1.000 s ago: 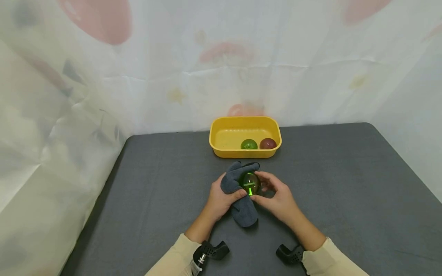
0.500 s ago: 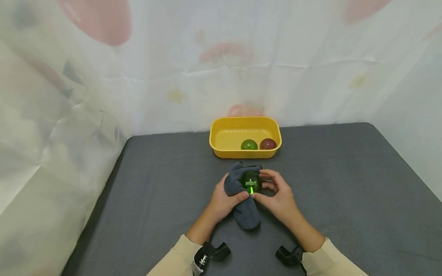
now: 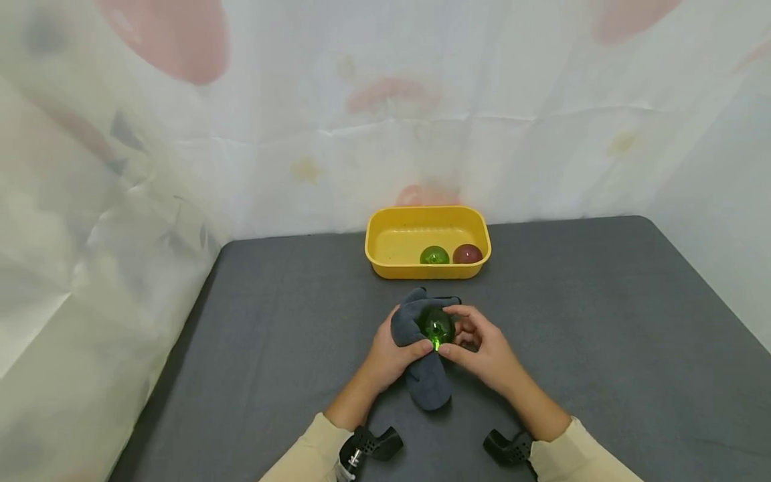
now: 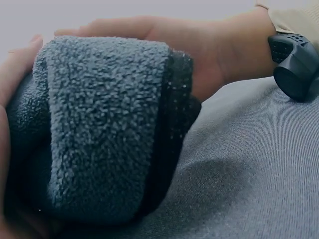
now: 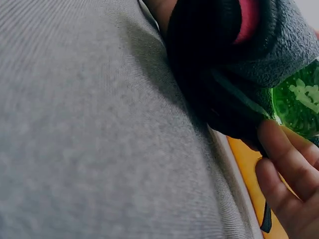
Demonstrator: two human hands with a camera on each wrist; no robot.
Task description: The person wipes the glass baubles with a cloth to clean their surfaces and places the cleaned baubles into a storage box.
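A grey table (image 3: 602, 321) fills the scene, with a yellow tub (image 3: 385, 266) at its far middle holding a green ball (image 3: 434, 255) and a red ball (image 3: 467, 254). Near the table's middle, the left hand (image 3: 385, 348) grips a fuzzy grey cloth (image 3: 424, 385) wrapped partly round a glossy, see-through green sphere (image 3: 437, 327). The right hand (image 3: 482, 348) pinches the sphere with curled fingers, close against the left.
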